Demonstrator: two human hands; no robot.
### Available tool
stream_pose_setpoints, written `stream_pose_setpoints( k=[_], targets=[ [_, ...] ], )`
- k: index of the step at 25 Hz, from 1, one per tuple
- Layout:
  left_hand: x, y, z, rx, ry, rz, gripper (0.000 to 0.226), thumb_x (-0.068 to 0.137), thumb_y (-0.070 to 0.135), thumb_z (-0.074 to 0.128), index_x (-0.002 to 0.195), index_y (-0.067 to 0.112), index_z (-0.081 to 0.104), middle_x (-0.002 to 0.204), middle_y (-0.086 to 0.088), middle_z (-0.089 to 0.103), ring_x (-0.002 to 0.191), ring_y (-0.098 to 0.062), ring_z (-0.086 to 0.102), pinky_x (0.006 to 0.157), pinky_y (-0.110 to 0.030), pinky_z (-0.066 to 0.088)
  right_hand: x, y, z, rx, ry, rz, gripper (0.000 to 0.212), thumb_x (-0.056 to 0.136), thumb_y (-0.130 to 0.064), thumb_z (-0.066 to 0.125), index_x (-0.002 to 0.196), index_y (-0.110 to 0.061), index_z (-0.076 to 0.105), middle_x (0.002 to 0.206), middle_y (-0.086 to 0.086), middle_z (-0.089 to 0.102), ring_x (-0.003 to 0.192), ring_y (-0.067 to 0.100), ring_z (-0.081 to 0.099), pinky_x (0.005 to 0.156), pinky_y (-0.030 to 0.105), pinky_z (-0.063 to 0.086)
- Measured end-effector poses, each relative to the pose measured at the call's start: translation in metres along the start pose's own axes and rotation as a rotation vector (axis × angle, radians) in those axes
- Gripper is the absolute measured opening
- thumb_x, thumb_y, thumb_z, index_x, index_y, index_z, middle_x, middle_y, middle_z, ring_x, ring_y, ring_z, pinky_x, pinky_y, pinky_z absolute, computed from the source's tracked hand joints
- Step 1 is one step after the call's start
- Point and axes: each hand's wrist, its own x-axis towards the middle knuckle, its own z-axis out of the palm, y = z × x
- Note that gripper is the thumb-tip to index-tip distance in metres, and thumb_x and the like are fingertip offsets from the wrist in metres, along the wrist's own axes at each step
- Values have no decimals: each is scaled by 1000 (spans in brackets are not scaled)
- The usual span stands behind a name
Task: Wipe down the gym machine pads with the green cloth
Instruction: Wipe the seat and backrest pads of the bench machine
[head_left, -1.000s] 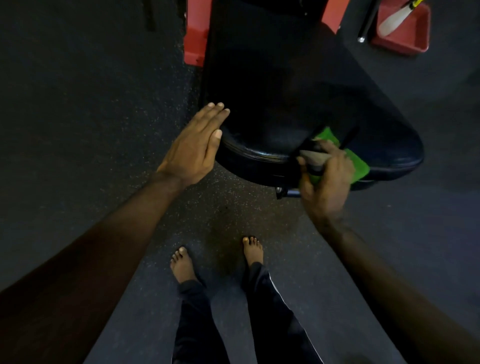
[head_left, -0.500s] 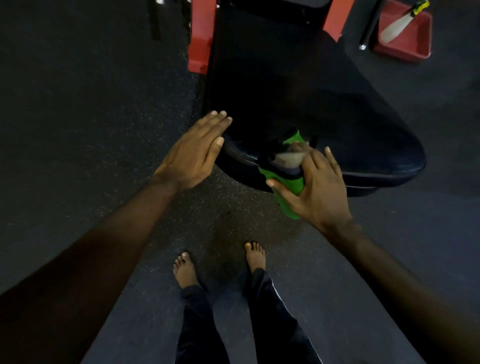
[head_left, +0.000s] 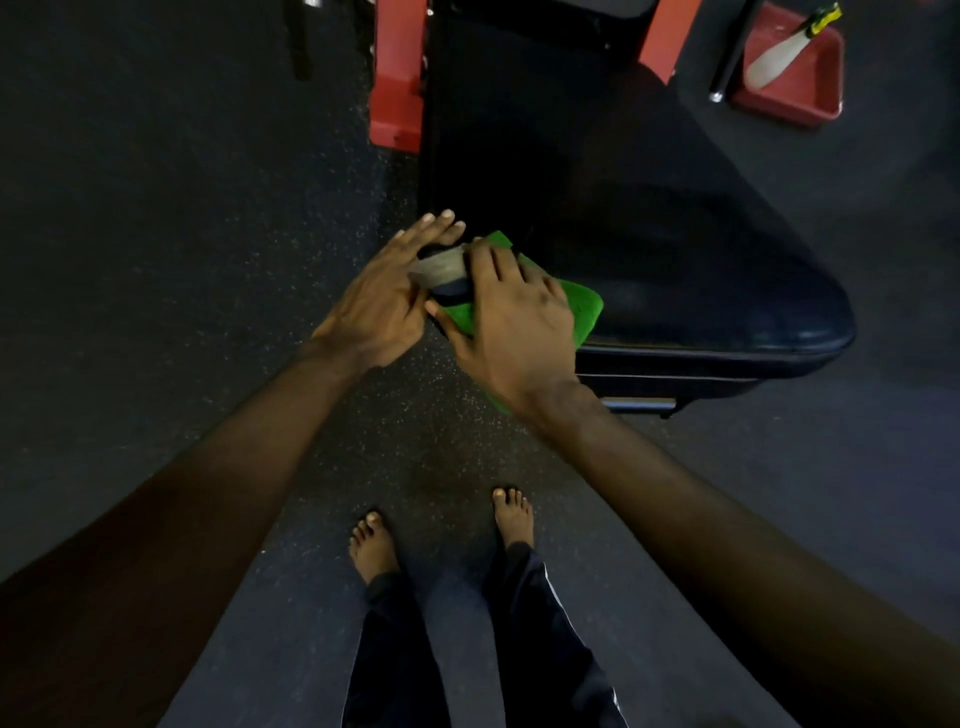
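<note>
A black padded seat (head_left: 649, 218) of a red-framed gym machine fills the upper middle of the head view. The green cloth (head_left: 584, 306) lies over the pad's near left corner, with a strip hanging below my wrist. My right hand (head_left: 514, 327) presses flat on the cloth and holds it against the pad edge. My left hand (head_left: 379, 301) rests with fingers spread against the same corner, just left of the right hand. A pale strip on the pad edge shows between the two hands.
Red frame posts (head_left: 397, 78) rise behind the pad. A red tray (head_left: 795, 93) holding a white tool lies on the floor at the upper right, beside a black bar (head_left: 727, 57). My bare feet (head_left: 374, 545) stand on dark speckled rubber floor below the pad.
My right hand has slid the green cloth leftward along the pad's front edge to the left corner. My left hand stayed at that corner, and the two hands now nearly touch.
</note>
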Motion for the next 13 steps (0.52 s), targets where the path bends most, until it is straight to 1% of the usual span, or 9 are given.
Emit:
stream_pose_setpoints(
  k=[2, 4, 6, 7, 9, 11, 13],
  targets=[
    [2, -2, -9, -8, -22, 11, 65, 93, 22, 30, 157, 13, 30, 165, -3, 24, 154, -17, 16, 126, -44, 13, -1, -2, -3, 24, -17, 12, 63, 91, -56, 59, 138, -15, 48, 135, 6, 58, 116, 27, 60, 97, 45, 49],
    [5, -5, -17, 25, -50, 28, 58, 101, 28, 24, 157, 15, 32, 164, 0, 23, 153, -14, 16, 127, -38, 12, -17, 10, -9, 52, -41, 3, 66, 89, -52, 62, 142, -16, 46, 139, 4, 56, 122, 27, 56, 101, 46, 48],
    [10, -13, -24, 65, -86, 49, 50, 109, 34, 24, 157, 22, 31, 165, 1, 22, 154, -14, 15, 126, -35, 11, -33, 21, -11, 34, -46, -10, 71, 86, -51, 65, 144, -17, 44, 142, 4, 54, 124, 29, 55, 102, 47, 46],
    [12, -17, -25, 74, -110, 49, 49, 110, 35, 26, 158, 25, 29, 166, 1, 20, 154, -15, 14, 126, -32, 9, -35, 23, -10, 14, -40, -1, 72, 85, -51, 67, 144, -17, 45, 141, 4, 55, 124, 30, 56, 101, 47, 45],
    [15, -23, -25, 82, -137, 40, 49, 110, 38, 26, 158, 28, 28, 167, 1, 18, 154, -16, 13, 124, -28, 6, -25, 15, -4, -19, -14, 54, 70, 86, -56, 66, 141, -17, 48, 136, 5, 58, 120, 30, 58, 99, 47, 46],
    [19, -24, -27, 79, -148, 45, 54, 105, 39, 25, 158, 26, 30, 167, -1, 18, 154, -18, 14, 124, -29, 6, -8, -1, 3, -40, 3, 121, 66, 89, -61, 60, 137, -16, 51, 130, 5, 61, 117, 29, 60, 98, 47, 47],
    [26, -28, -31, 79, -188, 48, 65, 94, 28, 33, 158, 23, 29, 167, -4, 18, 154, -21, 15, 125, -34, 7, 8, -13, 8, -21, 3, 167, 65, 89, -61, 58, 135, -15, 52, 128, 6, 62, 116, 29, 61, 97, 47, 47]
  ],
)
